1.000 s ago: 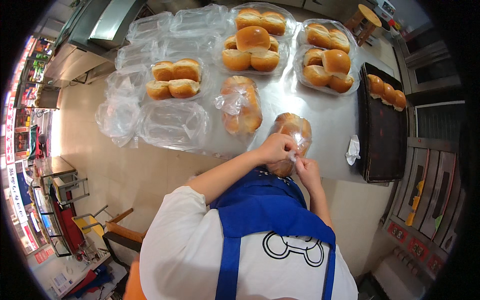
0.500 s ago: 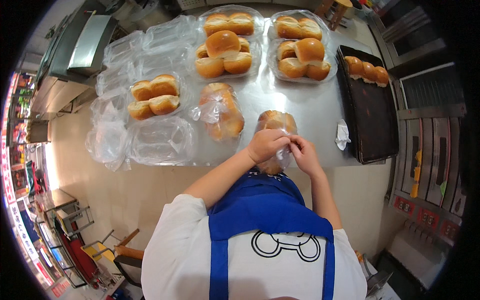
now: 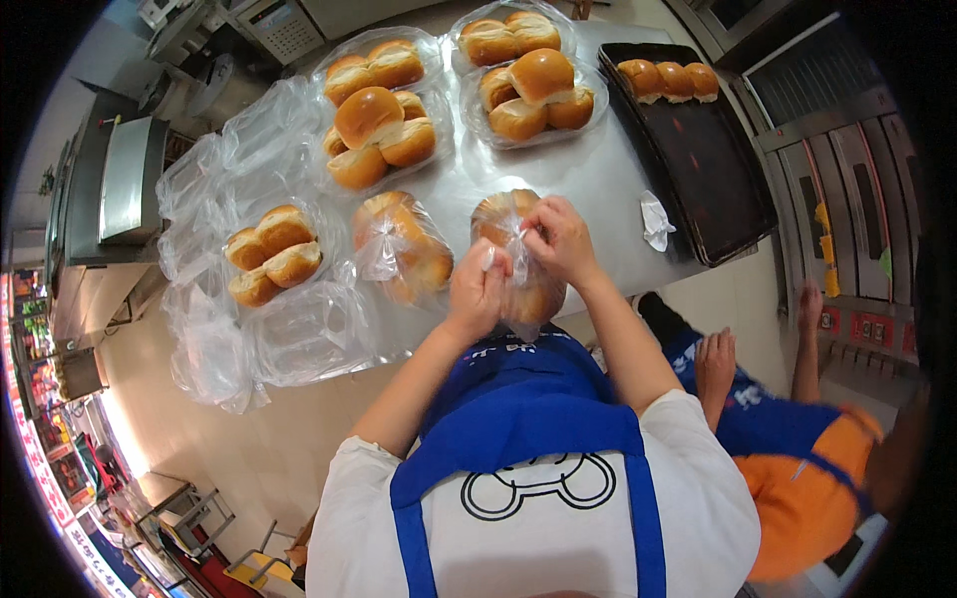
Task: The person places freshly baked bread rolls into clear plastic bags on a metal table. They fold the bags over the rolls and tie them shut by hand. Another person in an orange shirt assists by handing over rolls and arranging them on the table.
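A clear plastic bag with golden bread rolls inside lies at the table's near edge, in front of my body. My left hand is closed, pinching the gathered plastic on the bag's left side. Over the bag's upper right, my right hand is closed too, its fingertips gripping the twisted plastic near the middle. Just left of it rests another bagged loaf, its plastic gathered on top.
Several trays of rolls stand farther back, beside clear plastic trays and bags on the left. At right lie a crumpled white paper and a dark baking pan with rolls. A person in orange is close on my right.
My hands have moved apart, the right up and the left lower, both still on the plastic. The view has turned, and a person has come in at the right.
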A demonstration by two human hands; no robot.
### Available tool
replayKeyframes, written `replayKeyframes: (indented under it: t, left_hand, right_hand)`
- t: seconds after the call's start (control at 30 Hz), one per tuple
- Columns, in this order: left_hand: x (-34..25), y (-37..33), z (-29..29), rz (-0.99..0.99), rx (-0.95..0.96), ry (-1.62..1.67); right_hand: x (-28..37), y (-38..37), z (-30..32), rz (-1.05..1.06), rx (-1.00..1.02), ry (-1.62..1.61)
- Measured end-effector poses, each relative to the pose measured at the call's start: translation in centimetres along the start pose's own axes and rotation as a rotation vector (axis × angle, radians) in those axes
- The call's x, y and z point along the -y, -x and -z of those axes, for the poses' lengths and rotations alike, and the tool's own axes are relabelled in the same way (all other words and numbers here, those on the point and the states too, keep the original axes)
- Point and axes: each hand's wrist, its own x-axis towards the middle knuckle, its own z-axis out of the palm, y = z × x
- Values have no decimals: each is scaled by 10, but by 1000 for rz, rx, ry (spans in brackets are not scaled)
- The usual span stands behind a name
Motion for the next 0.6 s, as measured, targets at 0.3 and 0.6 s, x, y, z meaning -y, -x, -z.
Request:
replayKeyframes:
  t: [0.3, 0.6]
  left_hand:
    - [13, -26, 27, 76, 174, -111]
    - [54, -138, 42, 424, 2, 14]
  right_hand:
    - [-24, -8, -27, -54, 49, 29]
    - [-201, -99, 38, -368, -314, 45]
